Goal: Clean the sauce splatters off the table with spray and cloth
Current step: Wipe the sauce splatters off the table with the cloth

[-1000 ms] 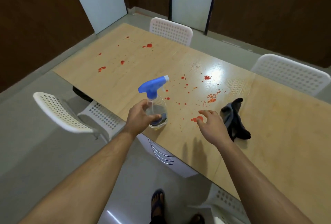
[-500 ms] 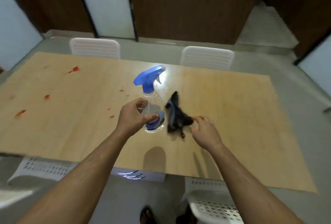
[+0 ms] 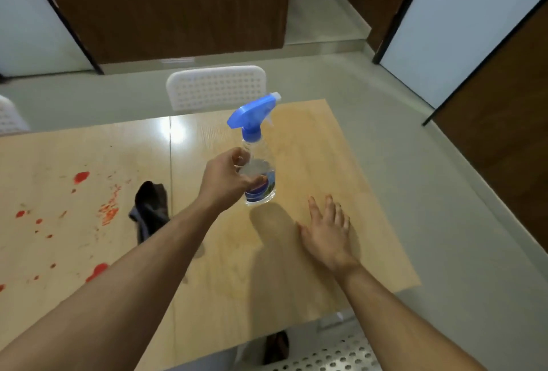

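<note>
My left hand (image 3: 226, 180) grips a clear spray bottle (image 3: 257, 157) with a blue trigger head, held upright above the light wooden table (image 3: 311, 145). My right hand (image 3: 327, 229) is spread with straight fingers, palm down, over the bare right part of the table; nothing is in it. A dark cloth (image 3: 149, 210) lies crumpled on the table left of my left forearm. Red sauce splatters (image 3: 108, 212) dot the table's left part, with bigger blobs at the far left and near my left arm.
A white perforated chair (image 3: 216, 87) stands at the table's far side, another chair (image 3: 323, 356) at the near edge below my right arm. The table's right edge (image 3: 373, 189) drops to grey floor. Brown panels and pale doors line the walls.
The view has swung right along the table. My right hand, which was pinching the cloth, has let it go and now hovers flat further right. My left hand still holds the bottle.
</note>
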